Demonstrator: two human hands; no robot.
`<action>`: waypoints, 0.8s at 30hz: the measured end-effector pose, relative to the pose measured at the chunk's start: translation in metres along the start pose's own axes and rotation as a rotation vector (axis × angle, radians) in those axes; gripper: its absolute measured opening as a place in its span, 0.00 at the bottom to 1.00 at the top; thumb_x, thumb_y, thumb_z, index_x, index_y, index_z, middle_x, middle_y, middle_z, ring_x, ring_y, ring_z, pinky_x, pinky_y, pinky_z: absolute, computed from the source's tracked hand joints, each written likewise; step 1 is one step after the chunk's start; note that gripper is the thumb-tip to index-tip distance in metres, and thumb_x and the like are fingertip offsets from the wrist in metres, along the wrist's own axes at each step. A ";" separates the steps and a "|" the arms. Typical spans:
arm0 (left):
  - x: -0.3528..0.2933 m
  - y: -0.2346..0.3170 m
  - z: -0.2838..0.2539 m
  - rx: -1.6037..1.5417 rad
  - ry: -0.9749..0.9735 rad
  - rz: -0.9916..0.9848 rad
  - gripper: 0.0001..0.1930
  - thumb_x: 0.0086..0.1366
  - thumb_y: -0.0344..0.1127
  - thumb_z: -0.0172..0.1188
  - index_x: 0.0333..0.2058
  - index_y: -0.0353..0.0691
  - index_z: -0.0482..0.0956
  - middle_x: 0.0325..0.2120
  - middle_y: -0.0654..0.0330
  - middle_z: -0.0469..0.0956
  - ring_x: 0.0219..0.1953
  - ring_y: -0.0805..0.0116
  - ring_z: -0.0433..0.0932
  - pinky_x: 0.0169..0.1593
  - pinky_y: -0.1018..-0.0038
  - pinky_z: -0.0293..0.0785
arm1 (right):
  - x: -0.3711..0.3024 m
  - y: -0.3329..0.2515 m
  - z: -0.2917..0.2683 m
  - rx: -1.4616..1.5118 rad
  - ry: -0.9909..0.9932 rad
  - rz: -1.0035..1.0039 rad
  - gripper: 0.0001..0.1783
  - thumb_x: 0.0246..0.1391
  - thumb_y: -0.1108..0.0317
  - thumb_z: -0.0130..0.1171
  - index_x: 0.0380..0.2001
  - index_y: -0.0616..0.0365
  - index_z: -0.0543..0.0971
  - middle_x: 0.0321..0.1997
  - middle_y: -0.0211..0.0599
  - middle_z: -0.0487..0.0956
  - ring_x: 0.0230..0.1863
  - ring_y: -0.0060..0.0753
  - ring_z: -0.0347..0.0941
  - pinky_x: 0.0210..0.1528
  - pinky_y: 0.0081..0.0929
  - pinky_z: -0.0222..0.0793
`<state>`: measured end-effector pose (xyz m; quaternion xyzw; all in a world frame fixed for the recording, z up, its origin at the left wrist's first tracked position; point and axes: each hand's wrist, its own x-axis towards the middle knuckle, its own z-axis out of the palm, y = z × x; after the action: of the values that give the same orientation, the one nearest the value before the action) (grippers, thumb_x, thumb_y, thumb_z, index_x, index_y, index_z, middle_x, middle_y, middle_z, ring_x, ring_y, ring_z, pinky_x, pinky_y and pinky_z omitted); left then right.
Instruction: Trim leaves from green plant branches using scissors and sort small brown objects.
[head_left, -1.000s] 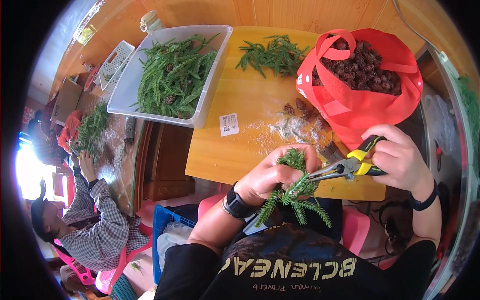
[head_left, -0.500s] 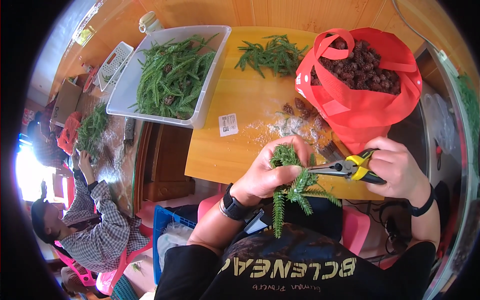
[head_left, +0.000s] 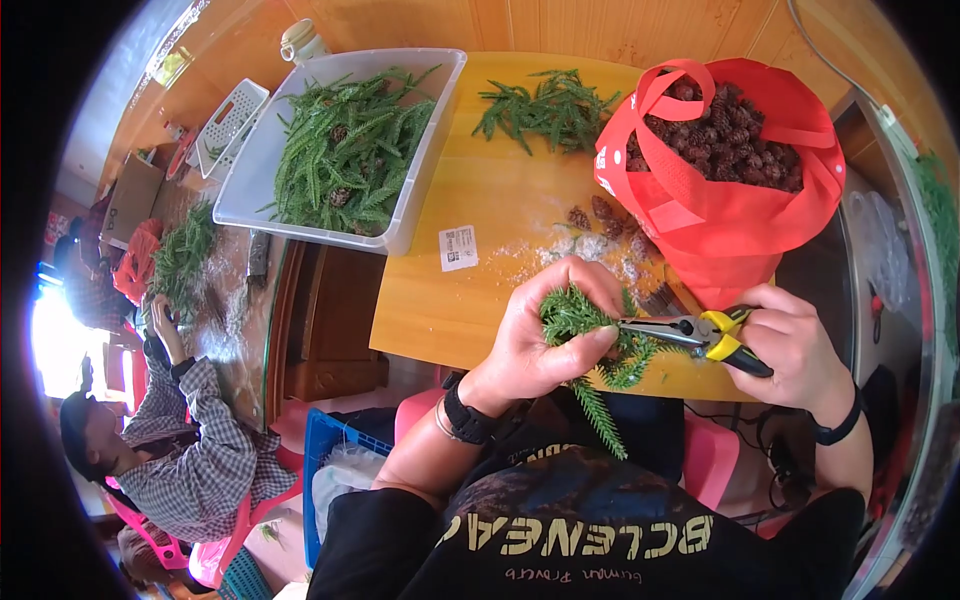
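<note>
My left hand (head_left: 560, 335) is closed around a green artificial pine sprig (head_left: 598, 412), its needled twigs poking out above the thumb and hanging below. In my right hand (head_left: 790, 345) is a pair of long-nose pliers (head_left: 725, 340) with yellow and black handles. The plier jaws reach to the sprig beside my left thumb tip; what they grip there is too small to make out. Both hands are over the near edge of the yellow table (head_left: 430, 310).
A clear plastic bin (head_left: 400, 235) of green sprigs stands at the left. Loose sprigs (head_left: 545, 110) lie at the back. A red bag (head_left: 720, 240) full of pine cones is at the right. White flakes (head_left: 590, 248), cones and a label (head_left: 458, 248) lie between. Another person (head_left: 200, 450) works at far left.
The sprig has turned in my left hand, its hanging twigs swinging right and upward. The pliers remain at the sprig, their handles tilting slightly downward.
</note>
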<state>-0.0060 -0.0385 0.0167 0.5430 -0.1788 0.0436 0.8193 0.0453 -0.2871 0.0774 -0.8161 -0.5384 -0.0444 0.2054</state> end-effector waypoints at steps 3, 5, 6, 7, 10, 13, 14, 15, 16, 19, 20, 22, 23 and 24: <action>-0.001 -0.001 0.000 0.042 0.003 0.012 0.08 0.51 0.31 0.57 0.28 0.37 0.68 0.26 0.58 0.69 0.29 0.73 0.67 0.34 0.78 0.66 | -0.001 0.000 -0.003 -0.035 -0.037 0.004 0.10 0.25 0.73 0.61 0.15 0.63 0.71 0.18 0.39 0.69 0.30 0.44 0.72 0.29 0.32 0.69; -0.002 -0.002 -0.001 0.049 0.001 0.027 0.08 0.51 0.30 0.57 0.28 0.36 0.68 0.27 0.57 0.70 0.29 0.73 0.67 0.34 0.78 0.66 | -0.002 0.000 -0.004 -0.058 -0.068 0.003 0.10 0.25 0.72 0.63 0.16 0.62 0.72 0.19 0.37 0.69 0.32 0.42 0.72 0.30 0.31 0.70; -0.003 -0.003 0.000 0.054 -0.004 0.044 0.08 0.51 0.29 0.57 0.29 0.36 0.68 0.27 0.57 0.70 0.28 0.73 0.67 0.34 0.78 0.66 | -0.002 0.000 -0.003 -0.049 -0.054 0.003 0.10 0.25 0.74 0.61 0.15 0.63 0.71 0.18 0.39 0.70 0.30 0.43 0.71 0.28 0.32 0.69; -0.003 -0.003 0.000 0.053 -0.003 0.044 0.08 0.51 0.29 0.57 0.29 0.36 0.68 0.27 0.57 0.70 0.28 0.73 0.67 0.34 0.78 0.66 | -0.003 0.000 -0.002 -0.040 -0.039 0.002 0.09 0.24 0.75 0.60 0.15 0.64 0.70 0.18 0.40 0.70 0.28 0.45 0.71 0.26 0.33 0.68; -0.003 -0.003 0.001 0.110 -0.008 0.105 0.08 0.50 0.27 0.57 0.29 0.36 0.67 0.27 0.56 0.70 0.28 0.73 0.67 0.33 0.78 0.66 | -0.004 0.000 0.000 -0.053 -0.034 0.013 0.10 0.24 0.75 0.60 0.15 0.64 0.71 0.18 0.40 0.70 0.30 0.45 0.72 0.28 0.33 0.68; -0.002 -0.003 0.000 0.126 0.014 0.137 0.08 0.49 0.25 0.56 0.29 0.35 0.68 0.28 0.55 0.71 0.29 0.72 0.68 0.34 0.77 0.67 | -0.003 0.000 0.005 -0.003 -0.016 0.062 0.10 0.24 0.75 0.59 0.16 0.64 0.71 0.19 0.40 0.71 0.34 0.48 0.73 0.31 0.34 0.70; -0.001 -0.001 -0.001 0.184 -0.011 0.164 0.08 0.48 0.24 0.56 0.28 0.35 0.68 0.28 0.55 0.71 0.29 0.71 0.69 0.35 0.77 0.67 | -0.002 -0.001 0.003 -0.003 -0.017 0.061 0.10 0.24 0.75 0.59 0.16 0.64 0.71 0.19 0.40 0.71 0.34 0.48 0.73 0.31 0.34 0.70; -0.001 0.000 -0.001 0.243 -0.035 0.192 0.08 0.48 0.23 0.56 0.28 0.35 0.68 0.27 0.55 0.71 0.30 0.71 0.69 0.36 0.77 0.67 | 0.001 -0.002 0.000 -0.021 0.010 0.051 0.09 0.24 0.75 0.59 0.17 0.64 0.71 0.20 0.41 0.71 0.36 0.49 0.72 0.33 0.35 0.70; -0.001 0.000 -0.002 0.243 -0.034 0.193 0.08 0.48 0.23 0.56 0.28 0.35 0.68 0.27 0.55 0.71 0.30 0.71 0.69 0.36 0.77 0.67 | 0.003 -0.002 -0.002 -0.038 0.038 0.041 0.09 0.25 0.75 0.59 0.17 0.64 0.71 0.21 0.41 0.71 0.38 0.51 0.72 0.35 0.36 0.70; -0.002 0.000 -0.003 0.224 -0.021 0.197 0.09 0.46 0.23 0.56 0.29 0.35 0.69 0.27 0.55 0.72 0.30 0.70 0.69 0.37 0.77 0.67 | 0.002 -0.004 -0.002 -0.049 0.042 0.063 0.09 0.25 0.76 0.59 0.17 0.64 0.71 0.22 0.42 0.71 0.41 0.53 0.71 0.37 0.37 0.70; -0.003 0.002 -0.004 0.288 -0.012 0.198 0.10 0.46 0.23 0.57 0.30 0.34 0.70 0.27 0.56 0.72 0.30 0.70 0.70 0.37 0.76 0.67 | 0.002 -0.004 -0.002 -0.049 0.042 0.064 0.09 0.25 0.76 0.59 0.17 0.64 0.71 0.22 0.42 0.71 0.41 0.53 0.71 0.37 0.37 0.70; -0.002 0.004 -0.004 0.353 -0.003 0.199 0.10 0.45 0.23 0.57 0.30 0.34 0.71 0.27 0.56 0.72 0.30 0.70 0.70 0.36 0.76 0.67 | 0.000 -0.003 0.000 -0.056 0.042 0.042 0.10 0.24 0.75 0.59 0.16 0.64 0.70 0.22 0.42 0.71 0.40 0.52 0.71 0.36 0.37 0.70; -0.002 0.004 -0.004 0.369 -0.010 0.208 0.10 0.45 0.23 0.57 0.30 0.34 0.71 0.27 0.56 0.72 0.31 0.69 0.70 0.37 0.76 0.67 | 0.000 -0.003 0.000 -0.056 0.042 0.042 0.10 0.24 0.75 0.59 0.16 0.64 0.70 0.22 0.42 0.71 0.40 0.52 0.71 0.36 0.37 0.70; -0.002 0.004 -0.004 0.386 -0.017 0.217 0.10 0.45 0.23 0.58 0.29 0.34 0.72 0.27 0.56 0.73 0.31 0.69 0.71 0.37 0.75 0.67 | 0.000 -0.004 0.000 -0.068 0.042 0.050 0.10 0.23 0.75 0.59 0.16 0.64 0.70 0.22 0.42 0.71 0.40 0.51 0.72 0.35 0.37 0.70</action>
<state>-0.0076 -0.0329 0.0185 0.6676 -0.2314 0.1605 0.6893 0.0414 -0.2862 0.0788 -0.8346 -0.5117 -0.0746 0.1898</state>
